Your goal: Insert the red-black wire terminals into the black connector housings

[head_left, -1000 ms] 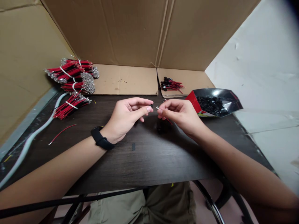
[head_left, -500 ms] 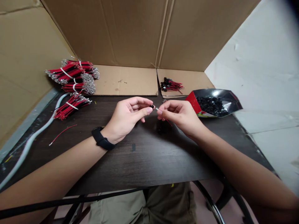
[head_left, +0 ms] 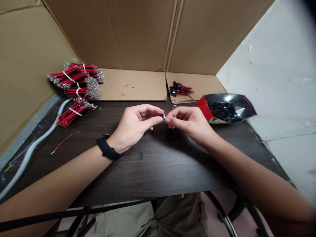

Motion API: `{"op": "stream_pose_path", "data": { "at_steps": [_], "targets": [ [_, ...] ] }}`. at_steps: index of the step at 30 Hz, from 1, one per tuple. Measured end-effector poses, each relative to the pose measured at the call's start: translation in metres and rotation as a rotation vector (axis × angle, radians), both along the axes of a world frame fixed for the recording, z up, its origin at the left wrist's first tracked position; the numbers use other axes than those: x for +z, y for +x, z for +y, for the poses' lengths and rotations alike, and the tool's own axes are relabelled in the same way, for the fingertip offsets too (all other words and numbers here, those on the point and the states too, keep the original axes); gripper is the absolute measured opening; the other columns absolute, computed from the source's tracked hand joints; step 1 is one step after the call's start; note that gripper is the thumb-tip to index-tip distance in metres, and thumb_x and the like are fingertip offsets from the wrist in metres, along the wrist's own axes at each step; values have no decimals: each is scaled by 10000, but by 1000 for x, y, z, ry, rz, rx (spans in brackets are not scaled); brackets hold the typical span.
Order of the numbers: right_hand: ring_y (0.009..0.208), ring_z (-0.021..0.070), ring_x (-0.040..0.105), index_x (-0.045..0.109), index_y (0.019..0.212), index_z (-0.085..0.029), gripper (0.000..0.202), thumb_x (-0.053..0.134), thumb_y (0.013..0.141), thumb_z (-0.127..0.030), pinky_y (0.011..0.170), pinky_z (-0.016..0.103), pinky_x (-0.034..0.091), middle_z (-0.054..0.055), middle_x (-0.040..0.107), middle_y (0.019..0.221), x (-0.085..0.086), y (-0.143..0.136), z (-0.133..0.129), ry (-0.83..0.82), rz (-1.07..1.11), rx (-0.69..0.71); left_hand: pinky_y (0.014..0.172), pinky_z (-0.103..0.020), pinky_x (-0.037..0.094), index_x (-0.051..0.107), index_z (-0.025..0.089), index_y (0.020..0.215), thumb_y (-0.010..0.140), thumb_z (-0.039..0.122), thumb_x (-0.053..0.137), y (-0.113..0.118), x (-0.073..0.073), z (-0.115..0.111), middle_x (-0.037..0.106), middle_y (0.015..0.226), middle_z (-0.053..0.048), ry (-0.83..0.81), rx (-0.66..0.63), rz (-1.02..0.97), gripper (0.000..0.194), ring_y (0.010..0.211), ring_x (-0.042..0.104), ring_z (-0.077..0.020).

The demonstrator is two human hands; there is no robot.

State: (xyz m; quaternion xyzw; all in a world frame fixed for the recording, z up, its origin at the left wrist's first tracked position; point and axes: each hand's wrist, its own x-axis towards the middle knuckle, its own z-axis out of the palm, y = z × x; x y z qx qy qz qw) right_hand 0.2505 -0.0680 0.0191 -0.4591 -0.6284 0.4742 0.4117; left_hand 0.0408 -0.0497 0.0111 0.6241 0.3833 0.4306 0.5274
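Over the middle of the dark table, my left hand (head_left: 142, 120) pinches a small black connector housing (head_left: 161, 115) between thumb and fingers. My right hand (head_left: 184, 119) is closed on a wire, whose bare metal terminal (head_left: 164, 117) pokes out past the fingertips. That terminal meets the housing's right side; how deep it sits I cannot tell. Most of the wire is hidden by my right fingers. Just behind the right hand, some wire ends (head_left: 174, 107) show on the table.
Banded bundles of red and black wires (head_left: 74, 112) lie at the left, near a loose red wire (head_left: 65, 142) and a white cable (head_left: 37, 144). Finished-looking wires with black housings (head_left: 181, 90) rest on cardboard (head_left: 138, 93). At right stands a box (head_left: 247, 110) of black housings.
My right hand has brought the wire terminal left, up against the black housing. The gap between them has closed. My left hand has stayed almost in place.
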Motion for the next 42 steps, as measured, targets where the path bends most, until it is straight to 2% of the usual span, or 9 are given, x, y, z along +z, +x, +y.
{"op": "stream_pose_path", "data": {
  "at_steps": [6,13,19,23,26,32,42],
  "targets": [
    [689,143,606,761,818,-158,172,770,865,-323,670,278,454,26,720,752,2,0,0,58,-90,-2,678,-266,573,819,167,997,807,351,869,-2,0,0,809,982,-92,43,-2,50,269,846,730,-201],
    [705,143,594,751,814,-157,170,769,869,-316,656,269,418,20,723,764,4,0,0,69,-141,18,849,-312,595,837,185,949,848,281,823,-3,2,-1,820,945,-66,132,-30,119,140,877,749,-208],
    [711,145,550,717,813,-161,320,745,898,-468,655,270,394,12,677,762,2,-1,2,43,-192,-11,842,-307,598,819,173,944,834,319,846,-4,3,0,816,952,-70,152,2,96,185,885,752,-208],
    [769,152,567,677,812,-182,250,644,964,-378,716,276,414,6,665,805,2,-3,-1,56,-144,7,828,-299,602,809,171,937,811,304,867,-2,3,-2,817,952,-69,135,45,93,192,871,753,-200],
    [795,156,582,662,824,-192,188,611,965,-305,746,282,421,9,682,853,3,-4,-3,56,-108,8,815,-299,607,805,174,932,786,289,886,-1,3,-3,819,949,-66,133,87,88,203,858,756,-199],
    [706,144,519,640,776,-185,232,636,957,-331,674,279,388,5,639,768,5,-8,-6,90,-153,-23,803,-309,616,829,201,911,805,311,872,-2,-1,-4,825,927,-49,181,81,93,158,835,756,-197],
    [670,137,466,683,801,-172,269,645,954,-390,643,276,365,-3,569,718,-1,-12,-10,80,-131,-56,835,-322,627,842,217,875,794,266,871,-4,0,-6,828,899,-38,158,93,75,99,839,767,-204]
  ]
}}
